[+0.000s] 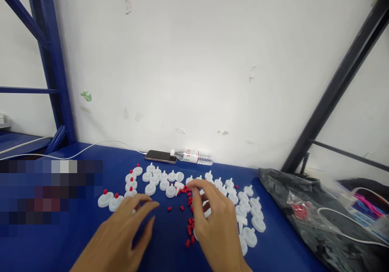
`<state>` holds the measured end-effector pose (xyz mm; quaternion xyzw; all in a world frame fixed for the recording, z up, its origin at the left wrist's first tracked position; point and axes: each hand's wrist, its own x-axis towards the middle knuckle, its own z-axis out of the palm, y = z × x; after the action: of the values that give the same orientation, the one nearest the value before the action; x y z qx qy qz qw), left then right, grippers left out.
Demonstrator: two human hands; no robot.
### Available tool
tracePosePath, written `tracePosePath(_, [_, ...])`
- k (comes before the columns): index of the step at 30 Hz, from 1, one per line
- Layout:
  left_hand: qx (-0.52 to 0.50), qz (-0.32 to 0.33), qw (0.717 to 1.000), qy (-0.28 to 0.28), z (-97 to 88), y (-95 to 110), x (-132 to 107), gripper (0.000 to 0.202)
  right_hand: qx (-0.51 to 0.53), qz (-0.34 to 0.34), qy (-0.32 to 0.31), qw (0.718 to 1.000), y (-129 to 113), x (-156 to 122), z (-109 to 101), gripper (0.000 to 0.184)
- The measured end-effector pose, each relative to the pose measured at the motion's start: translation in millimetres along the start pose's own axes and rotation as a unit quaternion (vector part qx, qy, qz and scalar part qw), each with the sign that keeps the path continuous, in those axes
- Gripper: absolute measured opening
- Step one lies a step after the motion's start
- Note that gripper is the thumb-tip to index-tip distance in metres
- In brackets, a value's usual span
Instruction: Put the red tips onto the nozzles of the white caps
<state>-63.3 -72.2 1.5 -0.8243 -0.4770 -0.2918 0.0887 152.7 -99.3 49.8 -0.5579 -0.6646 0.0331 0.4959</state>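
Note:
My left hand [124, 227] is at the lower left, thumb and fingers apart with nothing held between them. Just beyond it stand several white disc-shaped plastic nozzle lids [105, 199], their spouts topped with small red caps [116, 195]. My right hand [215, 215] reaches over loose red caps [190, 229], thumb and index fingertips brought together. Whatever is in that pinch is too small to make out. Bare-spouted white lids [250, 236] spread to the right of this hand, and more white lids [150, 189] stand between the two hands, farther back. My right hand hides part of the pile.
Along the wall lie a phone [160, 156] with a white cable and a clear water bottle [194, 157] on its side. A black plastic bag [322, 219] covers the right of the blue table [170, 243]. Metal frame posts [56, 61] rise at both sides.

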Motion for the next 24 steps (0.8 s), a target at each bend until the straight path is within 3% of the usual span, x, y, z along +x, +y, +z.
tracePosePath(5, [0.035, 0.134, 0.989, -0.051, 17.8, 14, -9, 0.056, -0.079, 0.081, -0.061, 0.992, 24, 3, -33, 0.031])
tracePosePath(10, [0.035, 0.144, 0.98, -0.135, 26.1, 10, -8, 0.06, -0.211, 0.121, -0.148, 0.959, 47, 0, -60, 0.02])
tracePosePath(16, [0.016, 0.144, 0.978, -0.149, 35.9, 6, -8, 0.058, -0.215, 0.095, -0.169, 0.957, 50, 1, -50, 0.016])
tracePosePath(19, [0.021, 0.155, 0.978, -0.136, 37.3, 6, -9, 0.067, -0.203, 0.081, -0.177, 0.96, 47, 4, -44, 0.016])
tracePosePath(24, [-0.002, 0.139, 0.975, -0.176, 30.5, 11, -5, 0.083, -0.158, 0.087, -0.154, 0.971, 33, 8, -48, 0.016])
